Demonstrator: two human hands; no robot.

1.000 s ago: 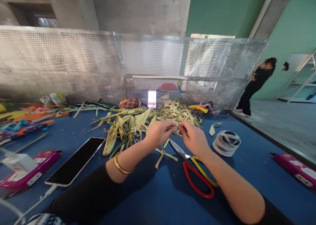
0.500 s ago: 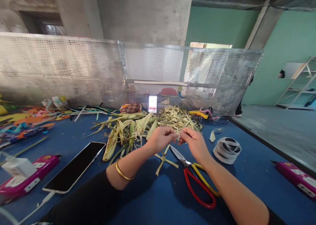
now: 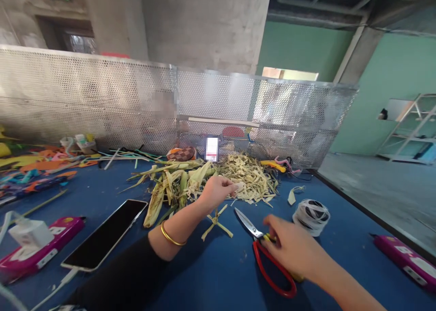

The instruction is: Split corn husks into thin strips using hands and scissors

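Note:
My left hand (image 3: 218,192) is closed in a pinch on a small pale piece of corn husk (image 3: 240,187), held in front of the shredded pile. My right hand (image 3: 294,247) is over the handles of the scissors (image 3: 275,268), thumb and index finger apart beside the yellow handle. One handle is red; the blades lie on the blue table, pointing away to the left. Part of the yellow handle is hidden under the hand. Below my left hand, a star-shaped knotted husk piece (image 3: 215,220) rests on the table.
Corn husks (image 3: 156,204) and shredded husk strips (image 3: 254,177) lie at the back. A spool of white twine (image 3: 311,216) and a purple power strip (image 3: 405,258) are on the right. A phone (image 3: 105,233) charges at left. A perforated metal screen (image 3: 218,95) stands behind.
My right hand has left the husk piece and come down and toward me to the scissors' handles. My left hand still holds the piece. The star-shaped piece sits slightly farther left.

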